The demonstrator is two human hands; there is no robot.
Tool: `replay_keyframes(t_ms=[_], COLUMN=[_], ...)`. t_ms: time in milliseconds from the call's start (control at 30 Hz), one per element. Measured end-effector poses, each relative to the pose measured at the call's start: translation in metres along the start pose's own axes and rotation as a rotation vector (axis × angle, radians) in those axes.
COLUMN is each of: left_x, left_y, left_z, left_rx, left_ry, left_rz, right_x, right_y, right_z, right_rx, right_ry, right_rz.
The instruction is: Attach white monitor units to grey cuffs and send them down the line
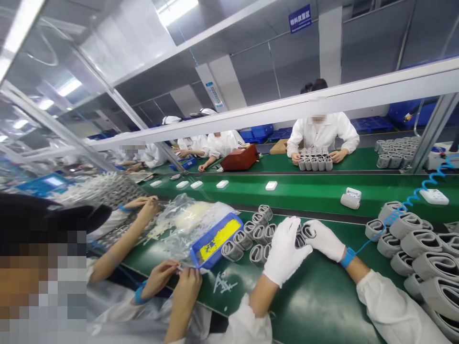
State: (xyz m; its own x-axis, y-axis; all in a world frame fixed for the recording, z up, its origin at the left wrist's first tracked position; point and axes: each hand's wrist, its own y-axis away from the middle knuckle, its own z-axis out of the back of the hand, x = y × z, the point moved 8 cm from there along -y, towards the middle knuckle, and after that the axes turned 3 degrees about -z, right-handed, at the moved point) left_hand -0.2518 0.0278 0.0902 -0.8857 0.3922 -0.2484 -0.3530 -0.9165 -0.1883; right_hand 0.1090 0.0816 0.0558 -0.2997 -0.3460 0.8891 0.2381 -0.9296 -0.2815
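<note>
My left hand (287, 252), in a white glove, is at the right end of a group of rolled grey cuffs (247, 239) standing on the green worktop. Its fingers are stretched out and its thumb stands apart; it covers part of the group. Close beside it, my right hand (325, 239), also gloved, has its fingers closed round a rolled grey cuff (309, 231). A blue band with a coiled blue cord circles my right wrist. Another grey cuff shows partly between my two hands.
A large pile of grey cuffs (423, 253) stands on the right. Left lie a blue tray (211, 258) of yellow pieces, plastic bags (190, 215) and white strips (224, 283). A co-worker's hands (186, 282) are close by. White devices (271, 185) sit on the green belt behind.
</note>
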Motion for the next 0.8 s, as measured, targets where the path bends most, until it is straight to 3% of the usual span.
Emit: replay_keyframes(t_ms=[67,133,167,233,333,467,533,700,800], left_x=[-0.086,-0.154,-0.176,-0.201,-0.208,-0.207,-0.209,-0.215,-0.212], left_y=[-0.038,-0.072,-0.085,-0.101,-0.104,-0.098,-0.098,-0.097,-0.096], left_z=[-0.014,-0.033,-0.042,-0.057,-0.063,-0.056,-0.055,-0.055,-0.057], left_rx=[0.064,0.084,0.089,0.091,0.057,0.004,0.005,0.025,0.029], left_ry=[-0.043,-0.039,-0.041,-0.049,-0.05,-0.02,-0.015,-0.014,-0.002], left_rz=[-0.123,-0.177,-0.185,-0.187,-0.191,-0.228,-0.25,-0.26,-0.234], right_x=[0.008,0.019,0.025,0.036,0.032,-0.011,-0.025,-0.034,-0.038], right_y=[0.013,0.019,0.021,0.023,0.026,0.035,0.041,0.057,0.068], right_z=[0.004,0.008,0.01,0.011,0.015,0.026,0.029,0.04,0.058], right_rx=[0.003,-0.002,0.0,0.02,0.017,-0.121,-0.162,-0.209,-0.28], right_ry=[-0.006,0.0,0.005,0.01,-0.021,-0.212,-0.258,-0.278,-0.252], right_rz=[-0.019,-0.026,-0.014,0.034,0.032,-0.18,-0.219,-0.24,-0.26])
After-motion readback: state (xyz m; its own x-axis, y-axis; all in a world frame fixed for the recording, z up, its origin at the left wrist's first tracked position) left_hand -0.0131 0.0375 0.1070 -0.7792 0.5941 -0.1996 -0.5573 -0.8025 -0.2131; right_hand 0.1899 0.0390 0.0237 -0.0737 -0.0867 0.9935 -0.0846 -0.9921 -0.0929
